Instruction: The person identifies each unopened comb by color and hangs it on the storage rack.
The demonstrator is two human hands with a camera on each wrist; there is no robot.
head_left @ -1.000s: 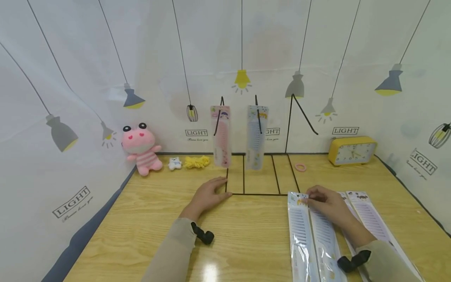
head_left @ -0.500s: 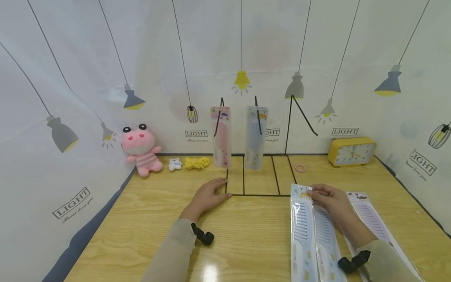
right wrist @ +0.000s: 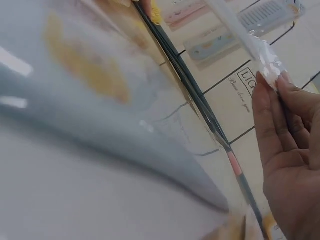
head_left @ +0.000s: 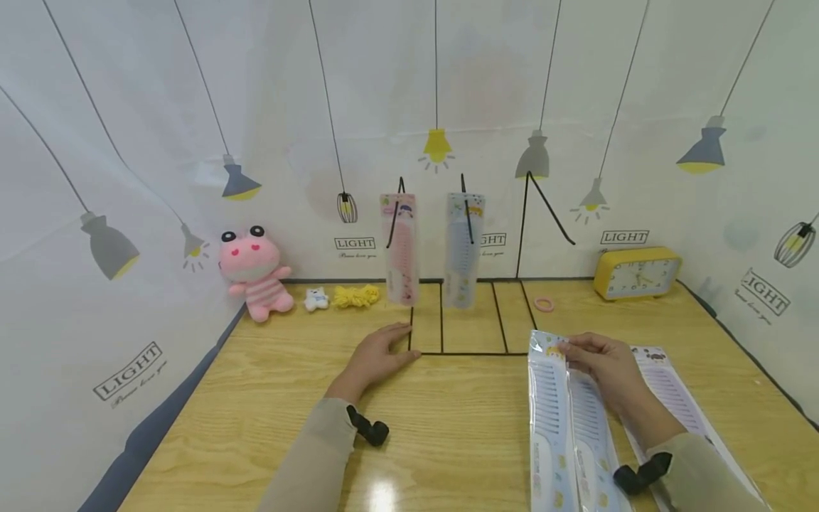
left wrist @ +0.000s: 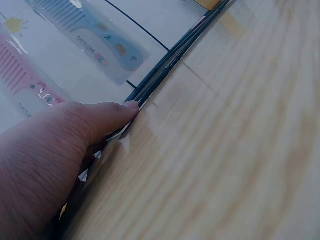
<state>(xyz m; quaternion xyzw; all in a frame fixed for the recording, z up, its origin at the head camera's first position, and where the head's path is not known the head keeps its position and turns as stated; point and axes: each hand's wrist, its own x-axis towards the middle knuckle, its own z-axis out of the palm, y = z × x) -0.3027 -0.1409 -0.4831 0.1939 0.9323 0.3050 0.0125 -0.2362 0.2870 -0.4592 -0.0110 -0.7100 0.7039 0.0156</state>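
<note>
My right hand (head_left: 569,350) pinches the top edge of a packaged blue comb (head_left: 547,419), whose top end is raised off the wooden table (head_left: 448,427). In the right wrist view my fingers (right wrist: 280,115) hold the clear packet corner (right wrist: 262,57). My left hand (head_left: 392,341) lies flat on the table, its fingers (left wrist: 107,112) touching the black wire base (left wrist: 165,70) of a rack (head_left: 525,213). A packaged pink comb (head_left: 401,249) and a packaged blue comb (head_left: 463,249) hang from that rack.
Two more packaged combs, a pale blue one (head_left: 591,434) and a purple one (head_left: 672,398), lie beside my right hand. At the back stand a pink plush toy (head_left: 252,270), a yellow string bundle (head_left: 357,294), a pink hair tie (head_left: 544,304) and a yellow clock (head_left: 636,272). Curtain walls close three sides.
My right hand has gripped the leftmost comb packet by its top and lifted that end, shifting it slightly right. My left hand has stayed put.
</note>
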